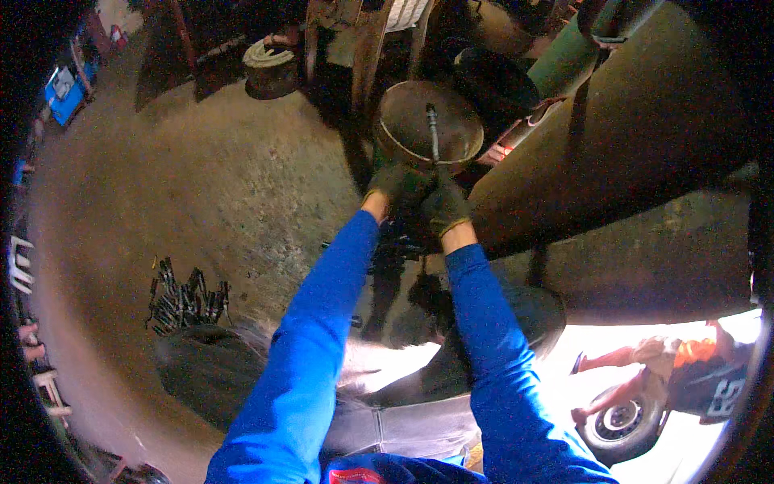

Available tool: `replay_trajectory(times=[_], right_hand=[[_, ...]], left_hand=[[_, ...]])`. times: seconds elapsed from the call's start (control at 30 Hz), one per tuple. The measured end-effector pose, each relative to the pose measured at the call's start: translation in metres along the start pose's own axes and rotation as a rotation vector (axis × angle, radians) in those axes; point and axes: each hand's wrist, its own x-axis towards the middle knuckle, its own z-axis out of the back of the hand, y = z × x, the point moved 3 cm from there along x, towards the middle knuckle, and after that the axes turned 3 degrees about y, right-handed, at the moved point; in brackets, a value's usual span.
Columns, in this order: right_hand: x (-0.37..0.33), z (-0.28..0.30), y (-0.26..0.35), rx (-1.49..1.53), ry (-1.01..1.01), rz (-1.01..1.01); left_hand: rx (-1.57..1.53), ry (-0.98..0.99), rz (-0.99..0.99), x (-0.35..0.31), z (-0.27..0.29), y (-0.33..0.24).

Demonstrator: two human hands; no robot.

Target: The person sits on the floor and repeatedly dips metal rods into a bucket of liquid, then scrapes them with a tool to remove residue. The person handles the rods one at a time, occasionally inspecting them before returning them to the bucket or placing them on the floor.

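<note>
We've got both gloved hands, left (393,184) & right (445,206), wrapped tight round the long tool (434,133) w/ its tip in the round metal pan (427,121).

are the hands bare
No, both the left hand and the right hand wear dark gloves as they grip the lower end of a long rod standing in the round metal drum.

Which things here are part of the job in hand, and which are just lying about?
In hand: left hand, right hand, rod, round pan, big tank.
Lying about: pile of dark tools, wheel, blue box, tyre.
</note>
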Motion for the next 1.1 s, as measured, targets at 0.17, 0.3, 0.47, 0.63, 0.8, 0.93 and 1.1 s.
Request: replay_trajectory(times=[0.17,0.3,0.47,0.63,0.8,0.93,1.1], right_hand=[[-0.013,0.094,-0.044,-1.066,0.144,0.658],[-0.033,0.058,-0.134,-1.608,0.316,0.912],[-0.022,0.085,-0.24,-1.674,0.627,0.857],[-0.012,0.114,-0.309,-0.869,0.794,0.211],[-0.05,0.052,-0.3,-1.035,1.147,0.176],[-0.07,-0.006,-0.262,-1.319,1.1,0.119],[-0.073,-0.022,-0.246,-1.26,0.679,0.029]], left_hand=[[0.451,0.157,-0.382,-0.136,0.016,-0.037],[0.486,0.135,-0.643,-0.21,0.1,-0.033],[0.21,0.125,0.102,-0.264,0.134,-0.024],[0.227,-0.009,0.189,-0.309,0.152,-0.009],[-0.306,-0.076,0.464,-0.355,0.186,0.017],[-0.003,-0.127,0.067,-0.359,0.209,0.028],[-0.017,-0.261,0.277,-0.353,0.195,0.002]])
